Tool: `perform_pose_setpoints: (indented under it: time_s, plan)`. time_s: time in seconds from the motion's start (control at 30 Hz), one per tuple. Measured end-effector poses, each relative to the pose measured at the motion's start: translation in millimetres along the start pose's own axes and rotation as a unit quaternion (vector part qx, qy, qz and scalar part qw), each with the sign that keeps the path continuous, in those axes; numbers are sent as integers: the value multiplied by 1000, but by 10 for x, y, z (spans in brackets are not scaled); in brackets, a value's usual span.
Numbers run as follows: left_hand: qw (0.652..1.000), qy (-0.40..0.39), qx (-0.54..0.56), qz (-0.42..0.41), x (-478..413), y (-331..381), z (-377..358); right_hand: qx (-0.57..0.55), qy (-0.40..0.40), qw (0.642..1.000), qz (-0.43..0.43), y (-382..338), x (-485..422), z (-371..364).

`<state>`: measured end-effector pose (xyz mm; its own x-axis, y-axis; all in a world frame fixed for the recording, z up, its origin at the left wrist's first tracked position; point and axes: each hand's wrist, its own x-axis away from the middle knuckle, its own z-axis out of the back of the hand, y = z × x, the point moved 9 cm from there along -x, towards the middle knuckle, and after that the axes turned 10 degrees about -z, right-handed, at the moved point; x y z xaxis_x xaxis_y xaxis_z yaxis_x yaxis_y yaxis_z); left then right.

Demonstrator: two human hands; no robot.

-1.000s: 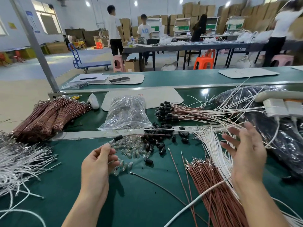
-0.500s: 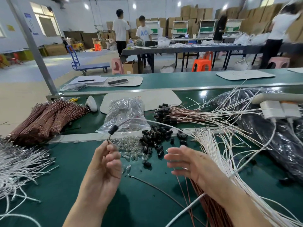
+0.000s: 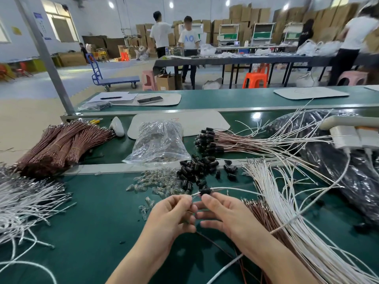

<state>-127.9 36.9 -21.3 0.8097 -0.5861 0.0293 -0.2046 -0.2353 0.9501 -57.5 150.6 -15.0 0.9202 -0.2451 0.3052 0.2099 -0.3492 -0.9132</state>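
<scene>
At a green felt-like worktop (image 3: 92, 222), a worker joins a small black cap (image 3: 205, 191) to a thin white wire (image 3: 231, 188), held just above the surface in front of the worker. The left hand (image 3: 172, 214) has its fingers curled and pinches the wire's short end; the right hand (image 3: 227, 214) lays its forefinger tip against the cap, the other fingers nearly straight and the thumb hidden, so a firm pinch there cannot be confirmed. The cap looks like hard, smooth plastic, very light and likely to slip or roll, best taken by its sides. The wire is limp and springy with a slick coat, best gripped close to its tip so it does not buckle. At 12 o'clock from the hands lies a heap of loose black caps (image 3: 194, 171); at 11 o'clock, small clear glass bulbs (image 3: 155, 183), probably fragile, lie before a crinkled plastic bag (image 3: 160, 142). A fan of white wires (image 3: 287, 201) spreads at 3 o'clock, and tied brown wire bundles (image 3: 59, 144) rest at 10 o'clock.
</scene>
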Motion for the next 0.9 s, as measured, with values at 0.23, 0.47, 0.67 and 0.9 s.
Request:
perform_pose_setpoints:
  time_s: [0.23,0.47,0.67,0.9]
  plan:
    - [999,-11,-45,-20,4,-6,-74,-34,45,997,46,-13,-26,38]
    - [997,-22,-69,-39,11,23,-90,-33,104,991,71,-8,-52,129]
    - [1000,-13,-1,-17,12,-7,-79,-32,103,991,84,-25,-57,159]
    - [999,-21,-29,-34,10,-4,-73,-27,114,989,89,-15,-71,189]
